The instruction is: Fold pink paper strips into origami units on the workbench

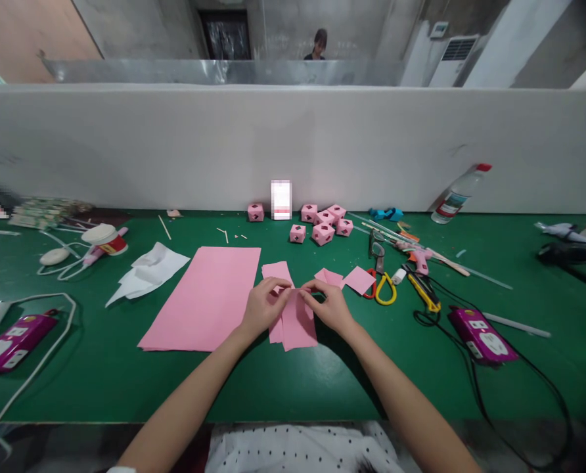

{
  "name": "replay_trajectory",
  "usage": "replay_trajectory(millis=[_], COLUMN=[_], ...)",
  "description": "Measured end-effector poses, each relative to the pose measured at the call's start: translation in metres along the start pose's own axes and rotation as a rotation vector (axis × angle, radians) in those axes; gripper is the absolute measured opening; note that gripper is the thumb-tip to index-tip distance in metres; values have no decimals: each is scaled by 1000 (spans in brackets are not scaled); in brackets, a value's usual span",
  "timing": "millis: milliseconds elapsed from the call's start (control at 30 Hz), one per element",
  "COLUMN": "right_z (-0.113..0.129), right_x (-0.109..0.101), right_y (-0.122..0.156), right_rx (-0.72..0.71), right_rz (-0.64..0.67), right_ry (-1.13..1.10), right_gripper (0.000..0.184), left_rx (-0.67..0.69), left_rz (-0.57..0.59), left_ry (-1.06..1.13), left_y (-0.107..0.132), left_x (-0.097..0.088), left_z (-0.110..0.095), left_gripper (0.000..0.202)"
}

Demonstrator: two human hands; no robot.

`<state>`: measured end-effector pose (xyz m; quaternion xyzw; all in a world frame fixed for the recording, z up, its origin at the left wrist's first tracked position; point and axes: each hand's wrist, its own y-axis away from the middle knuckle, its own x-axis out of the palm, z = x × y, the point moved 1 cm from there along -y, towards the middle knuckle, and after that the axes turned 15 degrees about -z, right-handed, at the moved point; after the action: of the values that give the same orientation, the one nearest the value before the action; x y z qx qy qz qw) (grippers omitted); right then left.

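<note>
Both hands meet over pink paper strips at the front middle of the green table. My left hand (266, 305) is closed, thumb and fingers pinching near the top of a pink paper strip (299, 327). On the other side, my right hand (331, 306) pinches the same upper edge, its fingertips close to the left ones. Under that strip lies another pink strip (274, 269), partly hidden by my left hand. A stack of large pink sheets (209, 295) is left of my hands. Beyond my right hand lie a folded pink piece (328, 276) and a pink square (359, 280).
Several folded pink paper boxes (323, 234) stand by the partition (199, 151), near a bright phone screen (281, 199). Right are scissors (385, 290), a yellow cutter (425, 293), a pink glue gun (422, 259) and a bottle (460, 195). Left are crumpled tissue (150, 270) and a paper cup (106, 239).
</note>
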<state>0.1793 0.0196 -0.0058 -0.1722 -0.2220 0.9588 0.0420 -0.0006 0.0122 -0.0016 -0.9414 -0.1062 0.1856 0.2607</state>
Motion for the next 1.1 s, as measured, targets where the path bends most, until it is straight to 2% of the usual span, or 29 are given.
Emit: replay_trajectory(millis=[133,333,500,667,733,867,967,1100], right_z=[8,11,8,1,-1,0,1,1], right_x=[3,5,-2,-16,-16,-5,4,8], right_y=[4,7,1,-8,-9,-4,1,4], right_rx=[-36,-87,-51,15,40,55,90,93], right_rz=[45,32,-75,-260,-283,-165,-54,-18], right_ry=[28,97,84,63,48,-28,-64,-49], right_gripper=[20,18,18,21,23,22,22,20], left_rx=[98,85,58,-52,-105,-135,-114,-86], left_rz=[27,29,8,-69,-73,11,81,98], left_ry=[-33,-72,-88,-85,-45,62,51,8], left_y=[0,0,-4,-10,-11,-9,-5,0], left_x=[1,0,-3,-9,-10,-6,-2,1], left_z=[-3,-3,7,17,17,8,2,0], left_gripper=[8,8,11,10,11,21,19,19])
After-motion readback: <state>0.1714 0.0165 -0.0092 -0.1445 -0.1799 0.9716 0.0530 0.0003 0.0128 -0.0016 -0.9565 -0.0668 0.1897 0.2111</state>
